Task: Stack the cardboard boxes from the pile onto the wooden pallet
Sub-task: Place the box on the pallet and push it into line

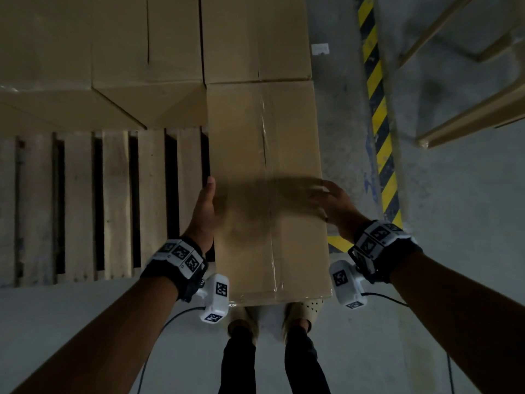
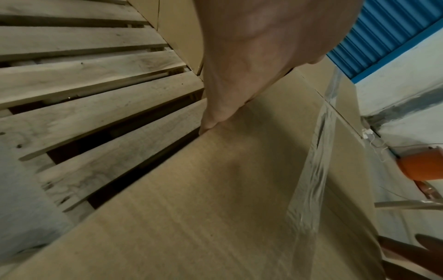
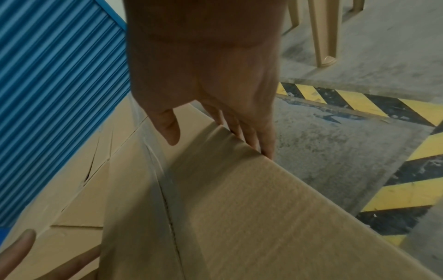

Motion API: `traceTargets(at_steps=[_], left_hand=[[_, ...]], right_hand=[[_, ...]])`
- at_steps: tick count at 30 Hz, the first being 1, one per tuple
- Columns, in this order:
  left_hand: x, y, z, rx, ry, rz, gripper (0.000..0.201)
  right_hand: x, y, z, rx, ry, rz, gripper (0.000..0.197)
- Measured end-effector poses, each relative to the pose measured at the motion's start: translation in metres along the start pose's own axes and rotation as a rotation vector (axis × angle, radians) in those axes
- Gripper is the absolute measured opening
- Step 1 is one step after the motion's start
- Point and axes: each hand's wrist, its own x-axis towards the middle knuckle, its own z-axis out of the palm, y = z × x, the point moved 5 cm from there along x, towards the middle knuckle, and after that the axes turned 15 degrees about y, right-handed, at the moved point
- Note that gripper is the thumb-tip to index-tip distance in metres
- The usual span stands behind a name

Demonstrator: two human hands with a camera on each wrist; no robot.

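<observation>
A long taped cardboard box lies lengthwise over the right end of the wooden pallet, its far end against a stacked box. My left hand presses flat on the box's left side with straight fingers. My right hand is at the right top edge; its fingers run straight down the side and the thumb hovers over the top. In the wrist views the box fills the foreground. Whether it rests on the pallet slats I cannot tell.
More cardboard boxes stand on the pallet's far half. A yellow-black floor stripe runs along the right, with beige chair legs beyond it. A blue corrugated shutter stands behind the pallet. My feet are at the box's near end.
</observation>
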Motion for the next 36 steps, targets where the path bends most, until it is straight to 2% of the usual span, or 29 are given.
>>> traceTargets(at_steps=[2, 4, 6, 11, 15, 17, 19, 22, 26, 28, 30, 33, 36], left_hand=[[-0.001, 0.002, 0.001, 0.034, -0.004, 0.042, 0.113], [0.002, -0.001, -0.001, 0.019, 0.016, 0.041, 0.127], [0.001, -0.001, -0.002, 0.011, 0.021, 0.041, 0.130], [-0.002, 0.000, 0.000, 0.053, -0.008, 0.072, 0.109], [0.010, -0.012, -0.005, 0.060, 0.005, 0.073, 0.062], [0.014, -0.017, -0.007, 0.090, 0.017, 0.095, 0.052], [0.017, -0.019, -0.008, 0.098, 0.015, 0.087, 0.056], [0.023, -0.024, -0.006, 0.089, -0.003, 0.017, 0.082], [0.028, -0.029, -0.008, 0.046, -0.009, -0.038, 0.097], [0.025, -0.020, -0.006, 0.035, -0.005, -0.031, 0.102], [0.005, 0.010, 0.000, 0.088, 0.022, 0.057, 0.097], [-0.030, 0.060, 0.006, 0.266, 0.080, 0.289, 0.062], [-0.074, 0.112, 0.003, 0.376, 0.037, 0.536, 0.056]], right_hand=[[0.000, -0.001, -0.001, -0.029, -0.001, -0.008, 0.038], [0.000, -0.002, -0.001, -0.047, -0.009, -0.019, 0.037], [-0.002, -0.003, -0.001, -0.036, -0.012, -0.019, 0.034], [-0.004, -0.004, -0.003, 0.034, -0.034, 0.015, 0.035], [-0.002, -0.001, -0.005, 0.041, -0.026, 0.020, 0.036], [-0.002, 0.000, -0.006, 0.034, -0.022, 0.017, 0.037], [-0.002, 0.001, -0.005, 0.017, -0.026, 0.021, 0.037], [-0.002, 0.000, -0.005, -0.010, -0.029, 0.028, 0.039], [-0.002, -0.001, -0.005, -0.086, -0.005, -0.028, 0.041], [-0.007, -0.005, -0.008, -0.196, 0.023, -0.105, 0.061], [-0.014, -0.015, -0.010, -0.332, 0.023, -0.204, 0.084], [-0.048, -0.050, -0.012, -0.504, 0.082, -0.385, 0.077], [-0.099, -0.092, -0.022, -0.493, 0.150, -0.573, 0.075]])
